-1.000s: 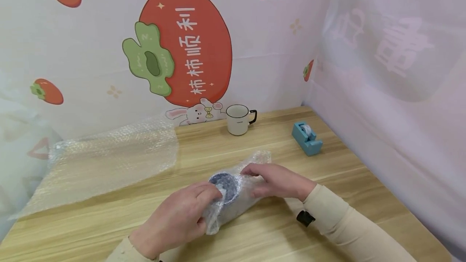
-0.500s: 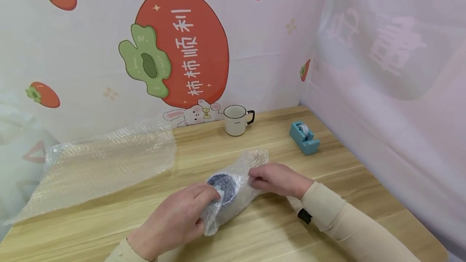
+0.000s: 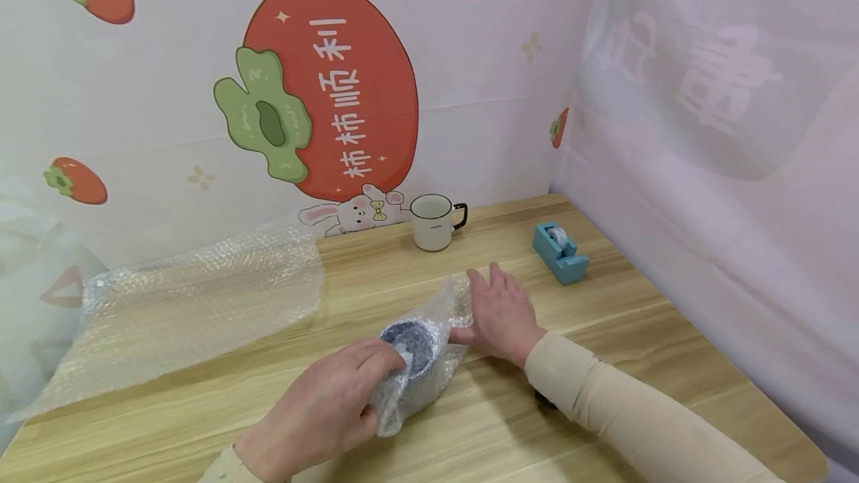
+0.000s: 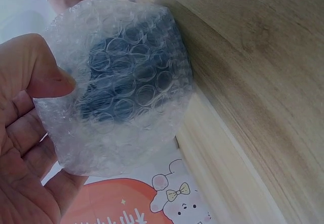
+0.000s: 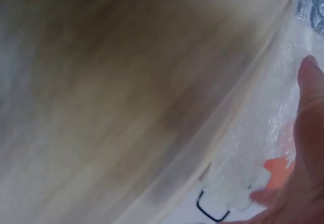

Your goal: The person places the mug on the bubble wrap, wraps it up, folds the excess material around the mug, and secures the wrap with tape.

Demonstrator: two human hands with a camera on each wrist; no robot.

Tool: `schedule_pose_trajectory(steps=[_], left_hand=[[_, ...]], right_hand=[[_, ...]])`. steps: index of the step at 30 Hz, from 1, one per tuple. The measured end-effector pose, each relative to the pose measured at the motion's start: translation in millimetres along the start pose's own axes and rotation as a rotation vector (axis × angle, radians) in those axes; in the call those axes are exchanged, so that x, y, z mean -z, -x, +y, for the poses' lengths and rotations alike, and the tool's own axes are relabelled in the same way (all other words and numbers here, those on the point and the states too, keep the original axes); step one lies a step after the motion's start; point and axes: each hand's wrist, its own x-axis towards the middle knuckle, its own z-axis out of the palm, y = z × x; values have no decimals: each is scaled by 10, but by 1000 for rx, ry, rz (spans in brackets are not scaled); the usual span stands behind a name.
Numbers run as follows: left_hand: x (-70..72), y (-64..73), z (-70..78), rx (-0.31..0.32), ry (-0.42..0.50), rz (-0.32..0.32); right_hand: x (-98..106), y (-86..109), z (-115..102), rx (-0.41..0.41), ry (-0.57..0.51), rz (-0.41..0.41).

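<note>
A round blue cup-like thing (image 3: 414,343) sits on the table within a piece of bubble wrap (image 3: 424,392). My left hand (image 3: 329,402) grips the near-left side of the wrapped bundle, its thumb and fingers around the edge. Through the bubbles in the left wrist view, the blue thing (image 4: 126,74) looks ribbed. At the bundle's right, my right hand (image 3: 503,315) lies against the loose end of the wrap with fingers extended and thumb reaching toward the blue thing. The right wrist view has this hand (image 5: 310,143) beside the clear wrap (image 5: 263,127).
A second bubble wrap sheet (image 3: 201,311) lies flat at the left of the wooden table (image 3: 537,423). Toward the back stands a white mug (image 3: 432,223) with a dark handle. A blue tape dispenser (image 3: 561,253) rests at the back right. Printed cloth walls border the table.
My right hand has gone from pinching the wrap to extended fingers, reaching farther back over its loose end. The left hand keeps its grip on the bundle.
</note>
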Motion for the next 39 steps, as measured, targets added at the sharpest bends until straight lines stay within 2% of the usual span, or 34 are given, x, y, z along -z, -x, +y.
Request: schedule_pose_trajectory(steps=[3,5,9,13,17,20,25,28,32,36,39], left_hand=[[8,-3,1,-2,3,-2],[13,-3,2,-1,4,-1],[16,-2,6,-2,6,6],[9,2,9,-3,11,10],[8,-1,14,4,17,6],[9,-2,15,1,13,7],[12,0,14,-2,4,11],[13,5,15,2,5,8],[13,15,11,-2,4,15],[15,19,14,-6,-1,16],[16,14,18,-6,-6,10]], right_hand=[[19,-34,-5,-93,-80,-84],[33,-68,-1,-117,-161,-125],[50,-151,0,-109,-347,-170],[60,-210,4,-68,-427,-222],[77,-245,48,-18,-457,-264],[105,-276,87,65,-479,-268],[161,-325,113,172,-445,-303],[176,-341,92,175,-411,-303],[177,-340,53,160,-394,-239],[197,-315,74,177,-444,-187],[265,-274,124,202,-543,-205]])
